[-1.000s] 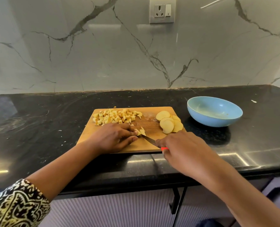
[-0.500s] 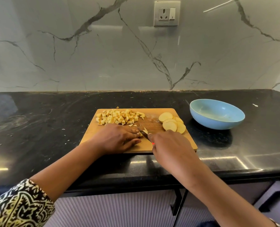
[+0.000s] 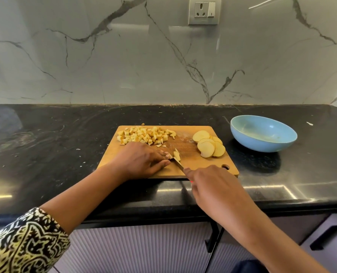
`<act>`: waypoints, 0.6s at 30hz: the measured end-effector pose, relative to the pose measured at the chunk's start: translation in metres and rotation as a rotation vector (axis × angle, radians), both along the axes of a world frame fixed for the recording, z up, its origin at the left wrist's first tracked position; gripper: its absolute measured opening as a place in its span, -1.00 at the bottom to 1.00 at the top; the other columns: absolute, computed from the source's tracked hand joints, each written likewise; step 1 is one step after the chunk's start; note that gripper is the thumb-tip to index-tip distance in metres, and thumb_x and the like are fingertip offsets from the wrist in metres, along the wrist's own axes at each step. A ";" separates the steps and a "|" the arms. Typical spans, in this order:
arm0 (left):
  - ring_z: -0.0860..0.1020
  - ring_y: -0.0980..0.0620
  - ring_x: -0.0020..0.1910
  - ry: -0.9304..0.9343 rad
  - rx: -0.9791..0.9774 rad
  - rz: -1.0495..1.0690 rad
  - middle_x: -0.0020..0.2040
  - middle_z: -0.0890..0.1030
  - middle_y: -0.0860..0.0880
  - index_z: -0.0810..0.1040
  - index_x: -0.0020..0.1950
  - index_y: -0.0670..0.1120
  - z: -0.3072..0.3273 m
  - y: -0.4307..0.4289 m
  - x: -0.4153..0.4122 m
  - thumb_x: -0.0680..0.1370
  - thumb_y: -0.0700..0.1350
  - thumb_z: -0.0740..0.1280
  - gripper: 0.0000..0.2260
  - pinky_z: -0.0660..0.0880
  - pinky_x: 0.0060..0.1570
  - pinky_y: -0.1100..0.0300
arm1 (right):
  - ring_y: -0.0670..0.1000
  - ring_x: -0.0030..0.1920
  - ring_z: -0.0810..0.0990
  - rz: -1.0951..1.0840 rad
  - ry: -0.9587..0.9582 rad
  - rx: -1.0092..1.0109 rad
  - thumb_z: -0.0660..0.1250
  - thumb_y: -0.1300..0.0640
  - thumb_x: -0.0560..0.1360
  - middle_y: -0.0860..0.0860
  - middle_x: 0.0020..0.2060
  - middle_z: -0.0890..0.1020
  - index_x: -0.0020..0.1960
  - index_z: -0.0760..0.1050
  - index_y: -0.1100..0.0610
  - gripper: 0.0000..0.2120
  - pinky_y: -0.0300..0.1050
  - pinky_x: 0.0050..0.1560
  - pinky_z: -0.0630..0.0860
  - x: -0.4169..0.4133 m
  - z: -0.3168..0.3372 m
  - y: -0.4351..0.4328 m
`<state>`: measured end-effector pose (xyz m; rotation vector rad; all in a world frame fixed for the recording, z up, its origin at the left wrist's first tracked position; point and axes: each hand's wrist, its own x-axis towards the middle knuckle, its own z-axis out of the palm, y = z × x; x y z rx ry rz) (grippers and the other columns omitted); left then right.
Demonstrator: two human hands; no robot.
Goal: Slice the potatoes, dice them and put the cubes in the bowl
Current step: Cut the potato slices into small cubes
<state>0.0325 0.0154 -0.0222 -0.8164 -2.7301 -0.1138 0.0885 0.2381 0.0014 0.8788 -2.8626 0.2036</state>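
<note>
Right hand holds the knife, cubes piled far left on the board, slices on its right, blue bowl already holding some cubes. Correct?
No: in the head view the round light-blue bowl holds no cubes. The pale yellow potato cubes lie on the rectangular wooden cutting board, the round potato slices to their right, the right hand holding the knife.

Home kitchen. Told by glossy black stone countertop against white marble-look backsplash with grey veins, white wall socket with switch set in it, ribbed pale lilac cabinet fronts with black bar handle below. On the counter, rectangular wooden chopping board bearing diced potato cubes and round potato slices, light-blue round bowl beside.
</note>
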 end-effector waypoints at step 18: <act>0.56 0.22 0.04 -0.213 0.293 0.137 0.14 0.61 0.13 0.54 0.25 0.12 0.007 0.002 -0.013 0.50 0.06 0.38 -0.68 0.51 0.06 0.31 | -0.12 -0.44 0.44 -0.126 -0.082 -0.355 0.15 0.09 0.62 -0.10 -0.33 0.53 0.40 0.41 -0.07 -0.64 -0.26 -0.48 0.33 -0.031 -0.001 0.012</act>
